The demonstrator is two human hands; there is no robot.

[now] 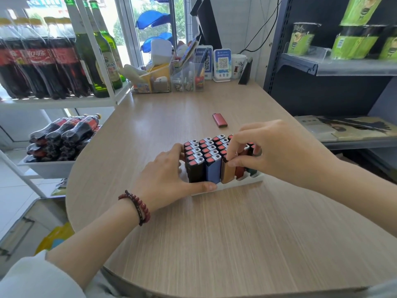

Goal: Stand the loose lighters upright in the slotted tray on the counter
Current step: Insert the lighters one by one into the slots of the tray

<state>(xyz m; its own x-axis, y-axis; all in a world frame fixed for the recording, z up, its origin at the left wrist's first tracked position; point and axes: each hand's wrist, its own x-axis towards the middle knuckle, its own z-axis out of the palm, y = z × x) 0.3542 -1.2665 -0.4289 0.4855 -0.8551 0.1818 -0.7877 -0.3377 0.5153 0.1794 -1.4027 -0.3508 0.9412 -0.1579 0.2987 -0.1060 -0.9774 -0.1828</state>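
— Where was the tray when you looked?

— On the counter, just ahead of me, white and slotted, most of it packed with lighters standing upright, caps up. I counted a black lighter, a blue lighter and an orange lighter along the near row.

— And your left hand?

— Spread wide and flat against the tray's left end. The thumb lay along the near edge, the fingers touched the side of the black stack. It held nothing. A bead bracelet sat on that wrist.

— The right hand?

— Over the tray's right part, fingers curled in a narrow pinch on the top of a dark red lighter that stood in a slot just right of the orange one. The hand hid the slots behind it, so I couldn't tell how full that side was.

— Any still loose?

— One red lighter, lying flat on the counter beyond the tray, well apart from both hands.
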